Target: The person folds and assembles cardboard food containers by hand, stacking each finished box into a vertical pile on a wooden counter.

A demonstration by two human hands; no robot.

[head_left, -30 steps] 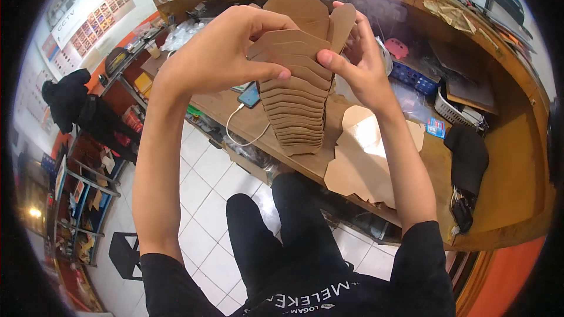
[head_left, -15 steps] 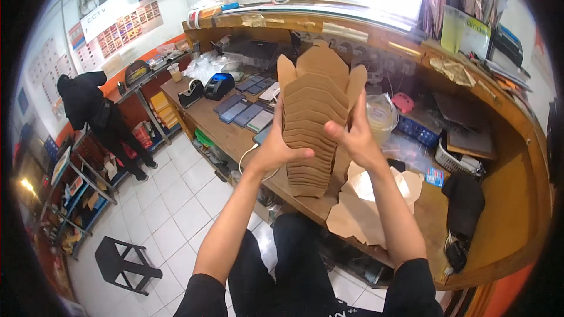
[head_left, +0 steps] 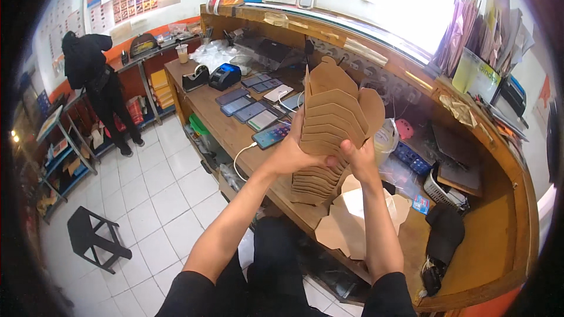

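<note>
Both hands clamped on box stack (head_left: 329, 135): left hand (head_left: 294, 152) at side, right hand (head_left: 358, 161) under front. Risk: loose flat boxes fan, slide onto phones (head_left: 258, 108) if squeeze eases.

Black short sleeves, black trousers, bare forearms, left hand (head_left: 292, 154), right hand (head_left: 359, 161)

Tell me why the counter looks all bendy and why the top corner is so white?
In the head view, the fisheye lens curves the wooden counter and rings the picture in black; the window is blown out to white by daylight; the stack of brown cardboard boxes held by the left hand and right hand is sharp, while the rim looks smeared.
</note>
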